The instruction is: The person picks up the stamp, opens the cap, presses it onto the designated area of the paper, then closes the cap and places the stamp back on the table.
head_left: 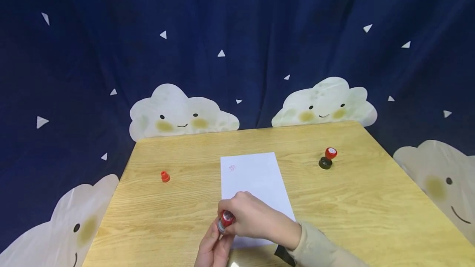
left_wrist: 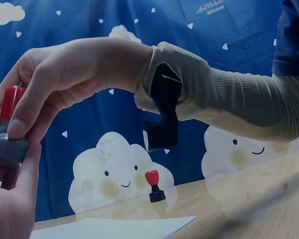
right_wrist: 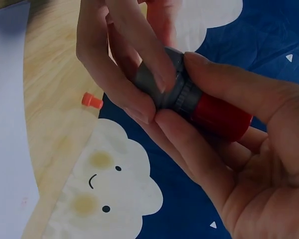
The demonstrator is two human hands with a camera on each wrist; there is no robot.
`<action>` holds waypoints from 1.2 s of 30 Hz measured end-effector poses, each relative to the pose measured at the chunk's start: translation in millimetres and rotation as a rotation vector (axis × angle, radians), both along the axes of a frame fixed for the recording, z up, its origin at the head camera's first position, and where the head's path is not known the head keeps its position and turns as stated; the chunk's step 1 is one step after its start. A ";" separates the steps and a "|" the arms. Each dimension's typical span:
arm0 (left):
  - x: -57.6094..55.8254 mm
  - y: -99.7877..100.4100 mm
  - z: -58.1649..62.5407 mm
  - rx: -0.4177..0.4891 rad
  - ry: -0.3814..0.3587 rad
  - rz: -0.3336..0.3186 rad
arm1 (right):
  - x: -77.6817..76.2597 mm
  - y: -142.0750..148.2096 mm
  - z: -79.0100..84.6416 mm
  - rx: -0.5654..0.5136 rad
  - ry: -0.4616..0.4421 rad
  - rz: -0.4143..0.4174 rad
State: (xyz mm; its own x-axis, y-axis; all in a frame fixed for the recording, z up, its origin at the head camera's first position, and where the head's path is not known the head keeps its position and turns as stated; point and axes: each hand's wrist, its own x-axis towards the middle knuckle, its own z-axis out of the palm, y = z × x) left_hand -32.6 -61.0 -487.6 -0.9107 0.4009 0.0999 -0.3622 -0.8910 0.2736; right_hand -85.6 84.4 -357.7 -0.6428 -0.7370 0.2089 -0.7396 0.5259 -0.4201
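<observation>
Both hands meet on a stamp [head_left: 227, 218] with a red handle and a grey lower part, above the near left part of a white sheet of paper [head_left: 256, 180]. My right hand [head_left: 250, 219] grips the red handle [right_wrist: 223, 118] between curled fingers and thumb. From below, my left hand [head_left: 213, 248] pinches the grey part [left_wrist: 11, 151] in its fingers. In the right wrist view the fingertips of both hands lie close together where red and grey join. A small red stamp print [head_left: 232, 167] shows near the paper's far left corner.
On the wooden table [head_left: 185, 151], a small orange-red piece [head_left: 165, 176] stands left of the paper. Another stamp, with a red knob and black base [head_left: 325, 162], stands to the right. A dark blue curtain [head_left: 230, 19] with clouds hangs behind the table.
</observation>
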 end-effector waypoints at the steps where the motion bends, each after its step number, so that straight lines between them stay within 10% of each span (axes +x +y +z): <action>1: 0.3 0.0 0.8 0.000 -0.005 -0.004 | -0.1 0.2 0.6 -0.002 -0.006 0.001; 17: -1.6 4.0 -0.9 0.083 0.158 0.020 | -1.7 1.4 5.8 -0.012 -0.058 -0.041; 28: 1.4 2.6 7.1 0.001 0.048 0.076 | 1.5 1.2 3.9 -0.050 -0.085 -0.078; 36: 1.4 4.4 3.2 0.042 0.118 0.051 | -1.5 3.8 6.2 -0.032 -0.097 -0.055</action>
State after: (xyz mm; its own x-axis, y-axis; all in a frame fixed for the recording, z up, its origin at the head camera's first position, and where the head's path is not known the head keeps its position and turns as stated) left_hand -31.2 -56.7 -484.3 -0.9108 0.3474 0.2231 -0.2836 -0.9192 0.2734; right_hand -87.0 88.2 -351.5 -0.7003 -0.6942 0.1664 -0.6650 0.5496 -0.5057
